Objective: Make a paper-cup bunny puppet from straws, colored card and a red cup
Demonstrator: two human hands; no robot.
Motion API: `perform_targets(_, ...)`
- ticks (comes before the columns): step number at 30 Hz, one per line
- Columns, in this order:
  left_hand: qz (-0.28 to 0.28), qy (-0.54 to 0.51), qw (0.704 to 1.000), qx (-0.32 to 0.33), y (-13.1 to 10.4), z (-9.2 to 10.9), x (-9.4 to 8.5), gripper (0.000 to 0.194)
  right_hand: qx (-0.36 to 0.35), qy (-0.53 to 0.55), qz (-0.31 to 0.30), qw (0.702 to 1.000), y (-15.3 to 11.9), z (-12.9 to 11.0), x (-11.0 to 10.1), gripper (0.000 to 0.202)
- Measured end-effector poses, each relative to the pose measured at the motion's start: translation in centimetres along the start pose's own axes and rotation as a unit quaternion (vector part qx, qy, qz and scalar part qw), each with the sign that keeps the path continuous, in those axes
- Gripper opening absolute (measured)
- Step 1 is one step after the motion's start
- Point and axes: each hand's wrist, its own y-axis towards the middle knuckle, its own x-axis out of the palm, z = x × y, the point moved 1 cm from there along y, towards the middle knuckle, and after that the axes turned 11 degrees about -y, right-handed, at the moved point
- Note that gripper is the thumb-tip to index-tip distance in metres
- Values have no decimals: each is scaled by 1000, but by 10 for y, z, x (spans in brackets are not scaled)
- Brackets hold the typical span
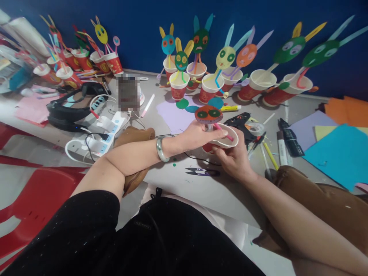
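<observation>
A paper puppet (208,114) with an orange oval face, green eyes and blue ears stands over a red-and-white paper cup (207,147). My left hand (195,136) is closed on the puppet just below its face, over the cup's mouth. A pink strip (224,131) runs from under the face into the cup, beside my left thumb. My right hand (235,159) wraps around the cup's near right side, thumb in front. Its far fingers are hidden behind the cup. Thread snips (201,172) lie on the table just below both hands.
Several finished puppet cups (209,88) line the blue wall, with more at the far left. A black glue gun (240,122) and pens lie right of my hands, beside coloured paper (339,153). A power strip (113,130) with cables lies left.
</observation>
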Motion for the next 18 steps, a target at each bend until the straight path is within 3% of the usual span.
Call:
perform_targets(7,61,-4,995,-73,7,-1,-7,19,80,18,30,996,6,3,-2,60)
perform_targets(13,40,-112,987,-111,8,-2,-4,24,104,38,29,993,6,4,-3,61)
perform_targets(18,44,-142,981,-124,4,-1,-3,29,80,51,35,995,8,5,-3,55)
